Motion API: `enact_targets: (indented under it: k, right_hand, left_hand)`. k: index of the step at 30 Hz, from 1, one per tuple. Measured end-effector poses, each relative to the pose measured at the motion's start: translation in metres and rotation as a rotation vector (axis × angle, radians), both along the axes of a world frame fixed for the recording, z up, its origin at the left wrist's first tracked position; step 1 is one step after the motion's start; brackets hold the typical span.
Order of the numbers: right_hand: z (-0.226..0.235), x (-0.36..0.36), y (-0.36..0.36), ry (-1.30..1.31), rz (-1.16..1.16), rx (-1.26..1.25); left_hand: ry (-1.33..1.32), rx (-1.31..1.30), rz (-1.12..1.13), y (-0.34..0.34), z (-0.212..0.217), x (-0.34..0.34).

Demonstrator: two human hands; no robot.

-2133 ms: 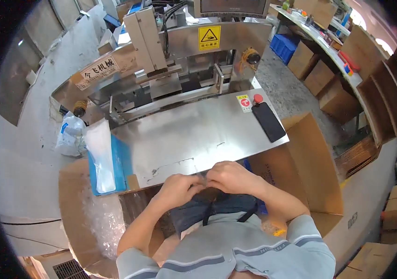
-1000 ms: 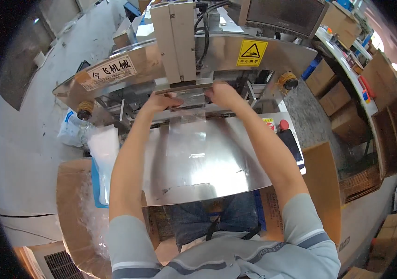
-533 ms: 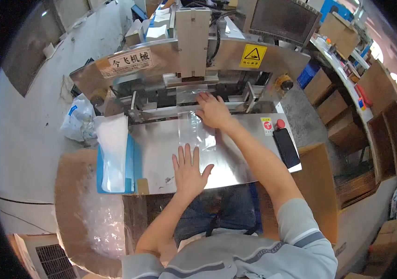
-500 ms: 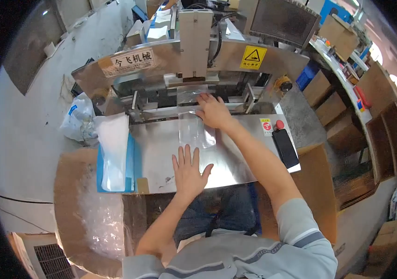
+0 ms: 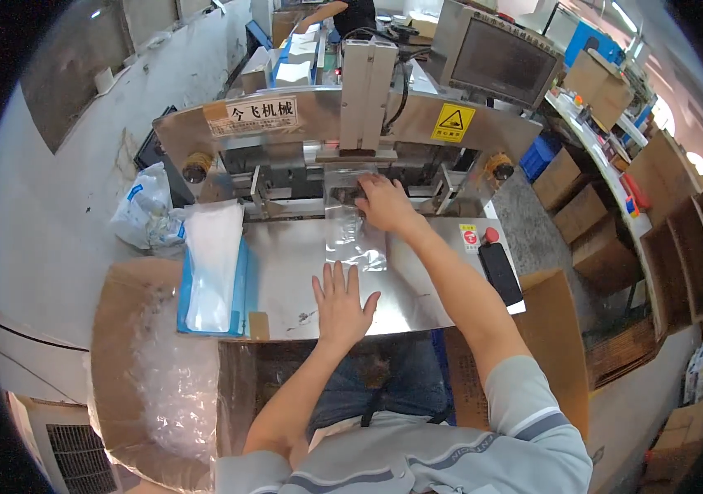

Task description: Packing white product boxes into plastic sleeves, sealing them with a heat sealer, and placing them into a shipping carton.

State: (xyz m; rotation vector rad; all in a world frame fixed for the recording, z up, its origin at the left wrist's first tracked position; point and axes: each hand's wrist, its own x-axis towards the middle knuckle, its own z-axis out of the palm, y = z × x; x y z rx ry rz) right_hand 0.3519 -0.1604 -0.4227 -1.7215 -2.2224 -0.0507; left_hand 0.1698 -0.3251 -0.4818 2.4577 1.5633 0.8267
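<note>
A clear plastic bag (image 5: pixel 355 244) lies flat on the shiny metal table (image 5: pixel 285 263). Its far end reaches beneath the upright head (image 5: pixel 368 99) of a machine. My right hand (image 5: pixel 388 206) rests on the bag's far right part, fingers extended and gripping nothing. Nearer to me, my left hand (image 5: pixel 341 311) is spread palm down over the table, its fingertips close to the bag's near edge. To the left, a stack of clear or whitish plastic bags (image 5: pixel 213 263) lies on a blue holder (image 5: pixel 244 288).
A cardboard box (image 5: pixel 116 354) of clear plastic bags stands below left. A red button (image 5: pixel 491 235) and black phone-like slab (image 5: pixel 499 272) sit at the table's right. A monitor (image 5: pixel 504 62) stands behind the machine. Far off, a person's arm (image 5: pixel 322 15) reaches across a table.
The whole view has shifted, bringing a person's arm into sight at the back. My right hand stays at the bag's far part; my left hand stays spread near its close edge.
</note>
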Motion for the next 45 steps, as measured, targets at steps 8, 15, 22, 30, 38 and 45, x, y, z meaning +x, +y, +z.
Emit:
enact_targets:
  k: [8, 15, 22, 30, 38, 45]
  right_hand:
    - [0.007, 0.009, 0.013, -0.027, -0.004, 0.053]
    - [0.020, 0.003, 0.022, -0.072, -0.011, -0.014]
    - [0.019, 0.007, 0.018, 0.026, -0.004, -0.018]
    - [-0.005, 0.037, -0.080, 0.828, -0.046, -0.120]
    - [-0.045, 0.043, -0.123, 1.133, -0.033, -0.219]
    - [-0.047, 0.029, -0.108, 1.137, -0.098, -0.279]
  left_hand:
    - [-0.011, -0.004, -0.019, -0.001, 0.002, 0.002]
    - [-0.271, 0.030, 0.131, -0.003, 0.004, -0.006]
    - [-0.325, 0.062, 0.164, -0.001, -0.004, -0.010]
    - [-0.321, 0.035, 0.136, 0.000, -0.005, -0.011]
    - [-0.406, -0.018, 0.111, 0.010, -0.007, -0.010]
    - [-0.774, -0.325, 0.177, 0.062, 0.032, -0.005]
